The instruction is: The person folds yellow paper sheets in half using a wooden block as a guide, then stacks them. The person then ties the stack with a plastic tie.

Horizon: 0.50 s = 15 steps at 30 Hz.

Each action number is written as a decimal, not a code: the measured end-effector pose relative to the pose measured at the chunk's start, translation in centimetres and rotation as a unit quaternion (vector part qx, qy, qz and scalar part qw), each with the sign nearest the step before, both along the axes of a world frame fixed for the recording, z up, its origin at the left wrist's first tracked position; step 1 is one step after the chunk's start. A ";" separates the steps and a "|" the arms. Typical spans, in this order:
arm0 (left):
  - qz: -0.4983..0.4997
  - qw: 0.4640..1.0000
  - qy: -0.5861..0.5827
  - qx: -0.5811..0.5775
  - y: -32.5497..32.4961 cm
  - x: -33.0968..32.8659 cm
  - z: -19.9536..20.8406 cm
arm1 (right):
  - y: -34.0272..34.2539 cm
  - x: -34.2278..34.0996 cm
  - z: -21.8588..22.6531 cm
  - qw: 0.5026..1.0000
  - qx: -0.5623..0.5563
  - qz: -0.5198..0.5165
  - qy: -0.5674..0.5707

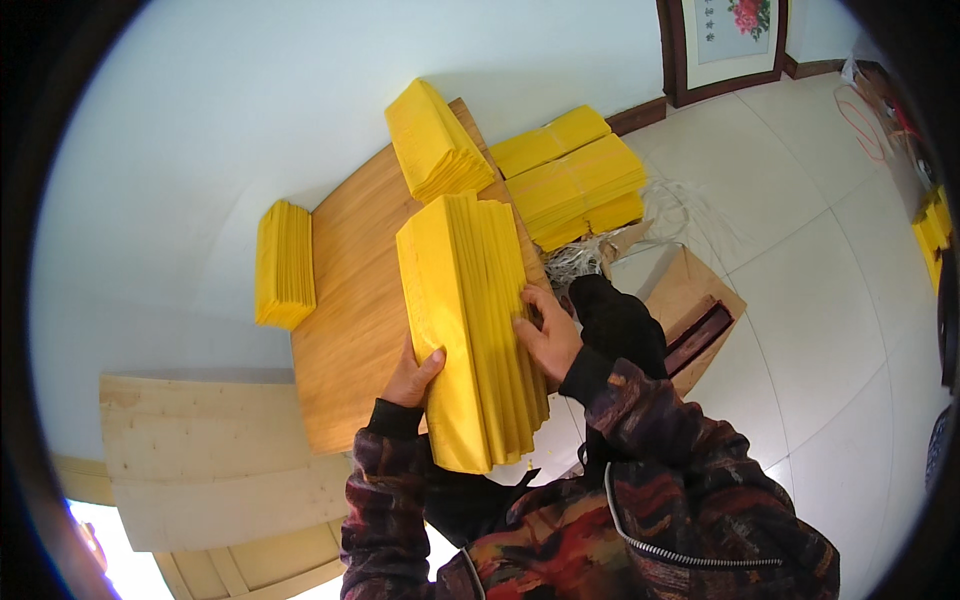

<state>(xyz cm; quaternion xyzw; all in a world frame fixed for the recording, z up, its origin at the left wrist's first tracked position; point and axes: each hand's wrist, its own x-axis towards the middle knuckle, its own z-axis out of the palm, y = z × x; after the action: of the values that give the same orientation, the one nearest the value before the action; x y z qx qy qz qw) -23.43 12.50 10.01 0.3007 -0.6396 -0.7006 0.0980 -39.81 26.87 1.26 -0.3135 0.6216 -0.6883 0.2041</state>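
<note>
A thick stack of folded yellow paper stands on edge between my hands, over the near side of a wooden table. My left hand grips its left side, the thumb lying on the smooth outer face. On the right, my right hand presses bent fingers against the layered edges. Beyond this stack, another yellow paper stack rests at the table's far end. A smaller yellow stack stands at the left edge by the wall.
Tied yellow bundles are piled right of the table, beside loose pale strips. A brown cardboard piece with a dark red object is on the tiled floor. A plywood board is at lower left; a framed picture leans at the wall.
</note>
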 end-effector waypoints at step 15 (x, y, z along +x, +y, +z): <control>-0.039 0.998 -0.040 -0.015 -0.2 -2.1 1.0 | -3.5 -8.8 -2.4 0.927 -0.041 0.169 -0.333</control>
<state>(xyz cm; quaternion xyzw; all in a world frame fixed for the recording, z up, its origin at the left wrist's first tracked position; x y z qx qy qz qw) -25.52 12.28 11.01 0.3019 -0.6645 -0.6818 0.0491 -48.64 23.39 -1.14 -0.1749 0.4265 -0.7332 0.5000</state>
